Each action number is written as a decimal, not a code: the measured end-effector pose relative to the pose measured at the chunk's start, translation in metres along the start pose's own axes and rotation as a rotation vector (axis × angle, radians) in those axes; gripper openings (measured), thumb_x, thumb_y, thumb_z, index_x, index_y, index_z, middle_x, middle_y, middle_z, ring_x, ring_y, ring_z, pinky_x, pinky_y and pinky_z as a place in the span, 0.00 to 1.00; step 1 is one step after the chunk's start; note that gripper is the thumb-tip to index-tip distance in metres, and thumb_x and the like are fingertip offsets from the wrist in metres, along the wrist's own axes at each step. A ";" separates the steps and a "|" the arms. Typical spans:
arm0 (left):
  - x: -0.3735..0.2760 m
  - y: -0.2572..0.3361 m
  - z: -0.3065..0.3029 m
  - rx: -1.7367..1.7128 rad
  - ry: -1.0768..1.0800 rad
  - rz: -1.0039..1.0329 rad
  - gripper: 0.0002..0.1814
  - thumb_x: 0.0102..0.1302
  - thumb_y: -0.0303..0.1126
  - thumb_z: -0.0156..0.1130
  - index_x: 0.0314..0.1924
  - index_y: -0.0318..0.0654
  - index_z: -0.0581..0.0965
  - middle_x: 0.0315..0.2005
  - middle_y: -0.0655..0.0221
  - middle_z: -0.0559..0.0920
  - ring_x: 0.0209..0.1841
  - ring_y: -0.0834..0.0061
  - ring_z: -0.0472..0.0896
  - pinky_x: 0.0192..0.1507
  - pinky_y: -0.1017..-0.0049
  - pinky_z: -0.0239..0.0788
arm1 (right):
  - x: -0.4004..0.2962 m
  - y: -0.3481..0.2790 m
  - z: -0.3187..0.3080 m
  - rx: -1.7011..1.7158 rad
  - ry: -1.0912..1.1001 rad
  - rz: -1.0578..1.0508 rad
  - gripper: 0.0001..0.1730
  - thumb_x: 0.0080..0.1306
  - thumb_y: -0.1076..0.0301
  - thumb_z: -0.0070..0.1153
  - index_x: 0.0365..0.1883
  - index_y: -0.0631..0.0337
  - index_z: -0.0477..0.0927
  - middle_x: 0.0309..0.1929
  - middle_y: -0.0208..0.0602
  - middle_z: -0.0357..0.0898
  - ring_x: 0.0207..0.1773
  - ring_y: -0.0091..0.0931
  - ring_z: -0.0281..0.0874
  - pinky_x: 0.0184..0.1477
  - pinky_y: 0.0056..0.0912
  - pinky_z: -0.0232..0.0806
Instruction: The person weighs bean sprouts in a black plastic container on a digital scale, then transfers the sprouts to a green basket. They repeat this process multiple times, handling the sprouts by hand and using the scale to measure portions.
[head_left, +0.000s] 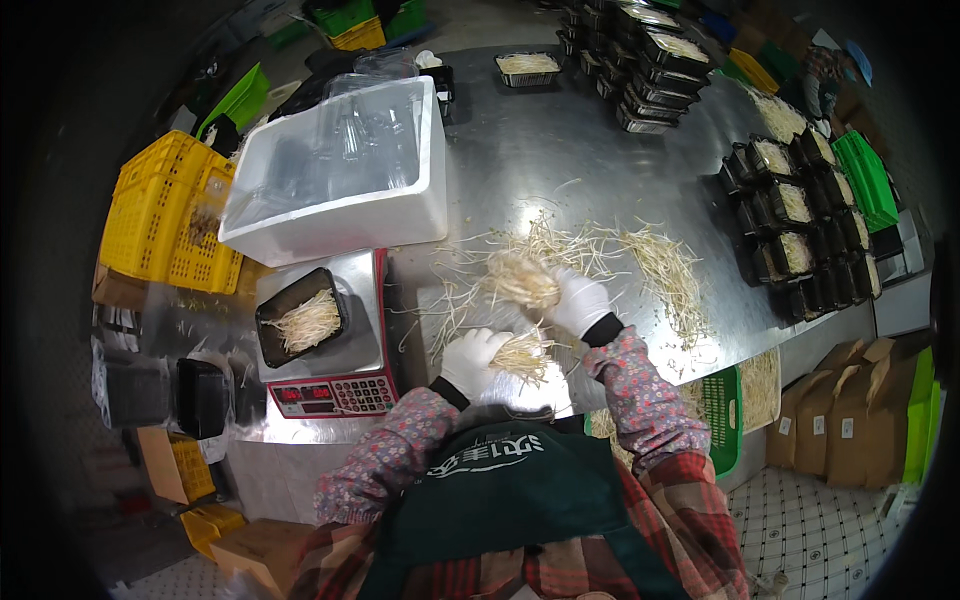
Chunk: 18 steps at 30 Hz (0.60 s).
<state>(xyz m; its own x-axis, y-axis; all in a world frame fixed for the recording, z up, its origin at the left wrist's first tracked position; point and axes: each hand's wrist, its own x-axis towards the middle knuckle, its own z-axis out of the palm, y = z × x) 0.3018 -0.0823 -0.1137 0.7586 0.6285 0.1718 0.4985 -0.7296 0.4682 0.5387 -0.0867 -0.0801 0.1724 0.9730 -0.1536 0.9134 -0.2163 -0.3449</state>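
Observation:
My gloved left hand (470, 363) grips a small bundle of bean sprouts (523, 358) low over the steel table's front edge. Just beyond it, my gloved right hand (581, 300) holds a second bunch of sprouts (517, 281), blurred by motion. Loose sprouts (562, 244) lie scattered on the steel table (510, 165) behind both hands, and another heap of sprouts (667, 274) spreads to the right. On the left, a black plastic tray (339, 289) partly filled with sprouts (307, 322) rests tilted on the plate of a red digital scale (334, 396).
A white foam box (352, 225) holding clear plastic lids (345, 150) stands behind the scale. Filled trays (660, 75) are stacked at the back, with more trays (795, 217) at right. Yellow crates (169, 217) and empty black trays (202, 397) sit left. A person (821, 79) is far right.

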 end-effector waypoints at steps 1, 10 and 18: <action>-0.004 -0.001 0.021 0.023 -0.028 -0.024 0.28 0.51 0.37 0.67 0.54 0.48 0.74 0.40 0.70 0.77 0.45 0.65 0.76 0.41 0.66 0.70 | 0.000 0.003 0.019 -0.032 -0.071 -0.068 0.39 0.48 0.55 0.69 0.58 0.56 0.71 0.48 0.52 0.78 0.52 0.44 0.78 0.49 0.46 0.72; -0.032 0.000 0.028 0.060 -0.048 -0.091 0.60 0.39 0.49 0.76 0.71 0.39 0.56 0.69 0.49 0.54 0.70 0.46 0.54 0.66 0.52 0.50 | -0.070 0.035 0.028 -0.051 -0.146 -0.011 0.78 0.33 0.45 0.78 0.75 0.54 0.40 0.75 0.58 0.38 0.76 0.52 0.39 0.69 0.63 0.43; 0.067 -0.025 0.021 0.069 -0.490 -0.255 0.66 0.38 0.45 0.77 0.73 0.39 0.46 0.68 0.47 0.56 0.66 0.51 0.64 0.59 0.59 0.66 | -0.025 0.020 0.046 -0.061 -0.345 0.052 0.67 0.38 0.52 0.76 0.72 0.57 0.49 0.68 0.54 0.60 0.65 0.45 0.65 0.61 0.49 0.63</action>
<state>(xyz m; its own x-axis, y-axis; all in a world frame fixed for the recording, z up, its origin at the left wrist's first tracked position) 0.3482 -0.0275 -0.1322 0.7086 0.6007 -0.3702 0.7056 -0.5970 0.3818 0.5358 -0.1189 -0.1255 0.0945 0.8738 -0.4770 0.9289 -0.2498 -0.2736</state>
